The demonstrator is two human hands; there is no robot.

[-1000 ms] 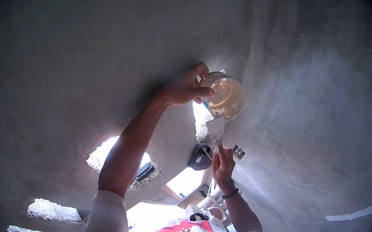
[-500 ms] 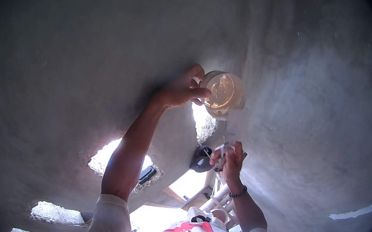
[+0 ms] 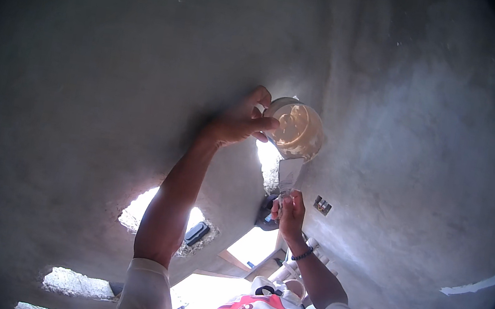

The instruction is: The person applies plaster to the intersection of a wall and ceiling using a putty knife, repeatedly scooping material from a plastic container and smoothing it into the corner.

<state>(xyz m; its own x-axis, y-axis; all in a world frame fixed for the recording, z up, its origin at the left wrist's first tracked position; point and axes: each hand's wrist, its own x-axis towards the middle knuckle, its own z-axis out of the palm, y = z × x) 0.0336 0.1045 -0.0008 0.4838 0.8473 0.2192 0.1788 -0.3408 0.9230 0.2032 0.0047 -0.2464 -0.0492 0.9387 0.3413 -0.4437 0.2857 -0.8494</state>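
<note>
My left hand grips the rim of a round, pale plastic tub, thumb inside the edge and fingers outside. The tub's mouth faces me, and tan smears coat its inner wall. My right hand is closed around the handle of a putty knife, just below the tub. Its wide, flat blade points up, with its tip at the tub's lower edge. I cannot tell whether blade and tub touch.
Grey plastered walls surround me. A rough bright opening beside my left forearm has a dark oblong object at its edge. An electrical box sits right of my right hand. Pale pipes stand below.
My right hand has moved left with the putty knife, and its blade now shows sharply under the tub. The electrical box is uncovered. My left hand has barely moved; the tub has shifted slightly.
</note>
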